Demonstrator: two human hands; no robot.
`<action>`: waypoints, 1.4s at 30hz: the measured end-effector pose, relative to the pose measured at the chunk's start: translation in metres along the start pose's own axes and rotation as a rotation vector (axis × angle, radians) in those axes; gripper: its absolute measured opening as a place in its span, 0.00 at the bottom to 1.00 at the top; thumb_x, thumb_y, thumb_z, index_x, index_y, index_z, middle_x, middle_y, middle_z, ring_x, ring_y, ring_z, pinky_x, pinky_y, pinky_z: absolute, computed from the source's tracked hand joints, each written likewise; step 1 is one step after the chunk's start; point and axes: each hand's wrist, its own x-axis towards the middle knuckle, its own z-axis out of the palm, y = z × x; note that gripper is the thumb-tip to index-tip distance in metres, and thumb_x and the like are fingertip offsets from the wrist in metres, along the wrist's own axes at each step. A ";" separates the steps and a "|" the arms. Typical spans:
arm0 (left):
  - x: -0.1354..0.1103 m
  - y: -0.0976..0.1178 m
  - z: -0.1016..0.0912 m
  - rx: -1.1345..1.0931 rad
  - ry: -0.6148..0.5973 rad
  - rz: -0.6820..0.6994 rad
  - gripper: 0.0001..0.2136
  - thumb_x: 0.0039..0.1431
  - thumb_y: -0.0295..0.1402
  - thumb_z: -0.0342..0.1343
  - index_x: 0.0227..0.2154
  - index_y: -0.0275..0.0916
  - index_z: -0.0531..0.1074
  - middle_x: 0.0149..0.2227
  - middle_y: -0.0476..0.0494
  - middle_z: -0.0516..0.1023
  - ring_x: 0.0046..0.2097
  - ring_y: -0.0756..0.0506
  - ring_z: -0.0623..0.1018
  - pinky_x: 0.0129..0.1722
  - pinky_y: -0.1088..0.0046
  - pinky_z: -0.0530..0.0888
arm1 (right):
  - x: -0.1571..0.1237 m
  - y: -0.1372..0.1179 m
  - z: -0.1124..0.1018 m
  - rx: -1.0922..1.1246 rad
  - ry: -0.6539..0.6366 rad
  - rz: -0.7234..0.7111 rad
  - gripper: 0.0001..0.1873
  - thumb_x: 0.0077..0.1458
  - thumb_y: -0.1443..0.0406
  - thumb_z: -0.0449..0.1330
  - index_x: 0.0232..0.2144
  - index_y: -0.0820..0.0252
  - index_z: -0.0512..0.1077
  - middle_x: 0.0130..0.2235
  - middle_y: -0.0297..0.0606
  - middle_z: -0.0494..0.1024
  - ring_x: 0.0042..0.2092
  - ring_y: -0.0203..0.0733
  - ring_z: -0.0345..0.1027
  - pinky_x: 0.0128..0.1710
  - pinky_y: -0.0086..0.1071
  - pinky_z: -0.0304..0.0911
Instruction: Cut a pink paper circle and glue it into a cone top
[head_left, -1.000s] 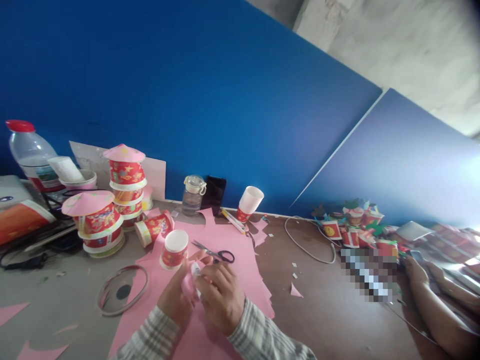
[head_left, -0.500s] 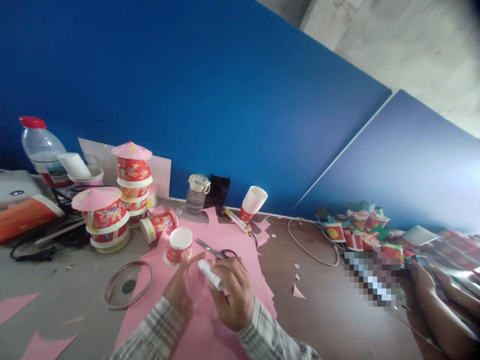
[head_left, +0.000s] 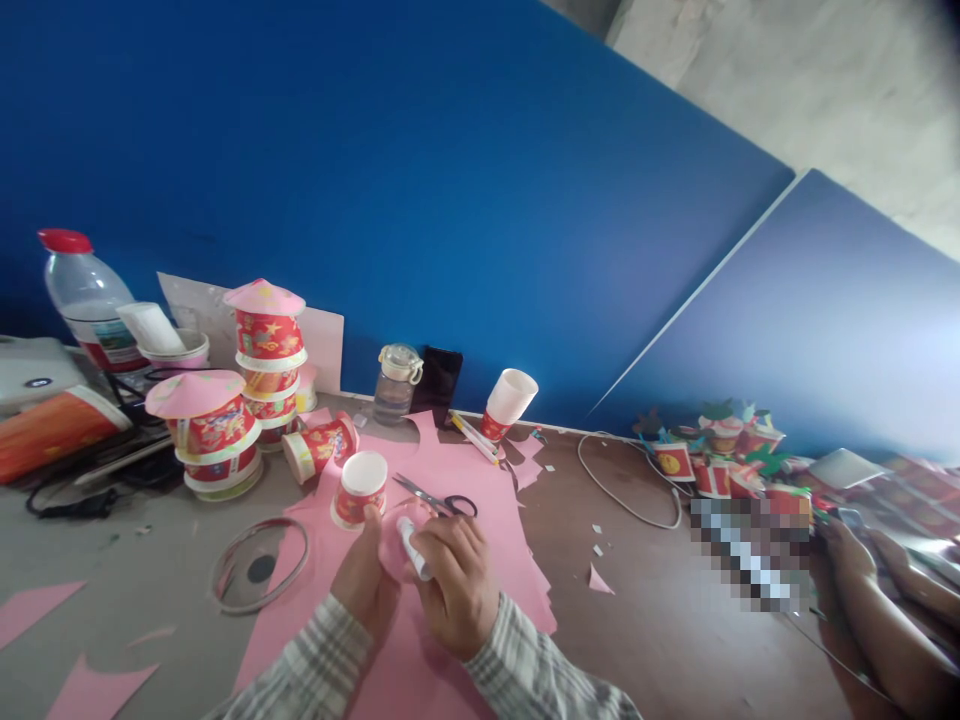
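A white glue stick [head_left: 415,549] is gripped in my right hand [head_left: 459,583], its end against a pink paper piece [head_left: 391,541]. My left hand [head_left: 363,577] pinches that piece at its left side; its full outline is partly hidden by my fingers. Just beyond my left fingertips stands a red-and-white paper cup [head_left: 361,490]. Open scissors [head_left: 435,497] lie behind my right hand. Beneath both hands spreads a large pink paper sheet [head_left: 487,560] with cut edges.
Stacked cup towers with pink cone tops [head_left: 212,430], a lying cup [head_left: 321,447] and a bottle [head_left: 94,300] stand left. A glass jar [head_left: 396,385], phone [head_left: 437,383] and tilted white cup [head_left: 510,398] line the blue partition. Another person's arms [head_left: 862,580] rest at right.
The glue stick in my right hand has shifted slightly left and turned more upright over the pink paper piece. My left hand keeps its hold. The view has moved slightly.
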 end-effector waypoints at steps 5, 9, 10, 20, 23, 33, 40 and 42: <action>-0.005 -0.001 0.005 -0.075 -0.056 -0.083 0.22 0.44 0.49 0.47 0.36 0.38 0.68 0.34 0.40 0.75 0.40 0.39 0.71 0.40 0.61 0.68 | 0.001 0.003 0.001 -0.033 0.029 -0.008 0.09 0.52 0.71 0.52 0.36 0.58 0.68 0.32 0.38 0.73 0.30 0.43 0.66 0.29 0.34 0.61; -0.009 0.005 0.010 -0.145 -0.100 -0.191 0.23 0.43 0.50 0.45 0.35 0.38 0.68 0.35 0.40 0.75 0.42 0.38 0.70 0.42 0.59 0.66 | 0.001 0.002 0.001 -0.027 0.017 -0.035 0.10 0.51 0.71 0.52 0.36 0.57 0.68 0.31 0.37 0.73 0.29 0.43 0.66 0.30 0.35 0.61; -0.009 0.006 0.011 -0.156 -0.108 -0.210 0.23 0.43 0.50 0.44 0.35 0.38 0.68 0.35 0.40 0.75 0.42 0.38 0.69 0.42 0.59 0.66 | 0.001 0.001 0.001 -0.030 0.008 -0.050 0.10 0.51 0.71 0.52 0.36 0.57 0.68 0.31 0.37 0.73 0.29 0.43 0.67 0.29 0.35 0.61; -0.004 0.007 0.006 -0.164 -0.072 -0.147 0.23 0.44 0.49 0.45 0.34 0.35 0.69 0.37 0.37 0.75 0.44 0.37 0.69 0.43 0.57 0.65 | -0.004 0.002 0.008 -0.032 0.071 0.021 0.08 0.54 0.69 0.53 0.38 0.60 0.68 0.35 0.40 0.73 0.33 0.44 0.68 0.33 0.34 0.64; -0.003 0.006 0.003 -0.162 -0.043 -0.122 0.23 0.45 0.48 0.45 0.37 0.35 0.68 0.39 0.37 0.75 0.44 0.38 0.68 0.45 0.58 0.65 | -0.005 0.003 0.010 -0.053 0.094 0.032 0.09 0.54 0.69 0.52 0.39 0.60 0.67 0.35 0.40 0.74 0.34 0.44 0.68 0.34 0.34 0.65; 0.001 0.010 -0.004 -0.093 0.160 -0.051 0.20 0.46 0.45 0.46 0.37 0.37 0.68 0.34 0.40 0.77 0.41 0.41 0.72 0.41 0.65 0.69 | -0.007 0.007 0.012 -0.093 0.118 0.055 0.07 0.55 0.67 0.52 0.37 0.61 0.68 0.36 0.41 0.74 0.36 0.44 0.69 0.36 0.34 0.66; 0.002 0.013 -0.003 -0.129 0.033 -0.058 0.21 0.47 0.45 0.43 0.38 0.35 0.68 0.34 0.39 0.78 0.41 0.40 0.72 0.43 0.60 0.67 | -0.004 0.013 0.010 -0.109 0.126 0.056 0.08 0.55 0.67 0.53 0.38 0.62 0.67 0.36 0.42 0.74 0.36 0.45 0.69 0.36 0.35 0.66; 0.004 0.013 -0.006 -0.128 0.033 -0.040 0.21 0.47 0.45 0.44 0.37 0.35 0.68 0.33 0.38 0.78 0.40 0.39 0.72 0.43 0.60 0.67 | -0.005 0.013 0.009 -0.104 0.114 0.048 0.08 0.55 0.68 0.53 0.38 0.62 0.67 0.36 0.42 0.74 0.36 0.45 0.69 0.36 0.35 0.66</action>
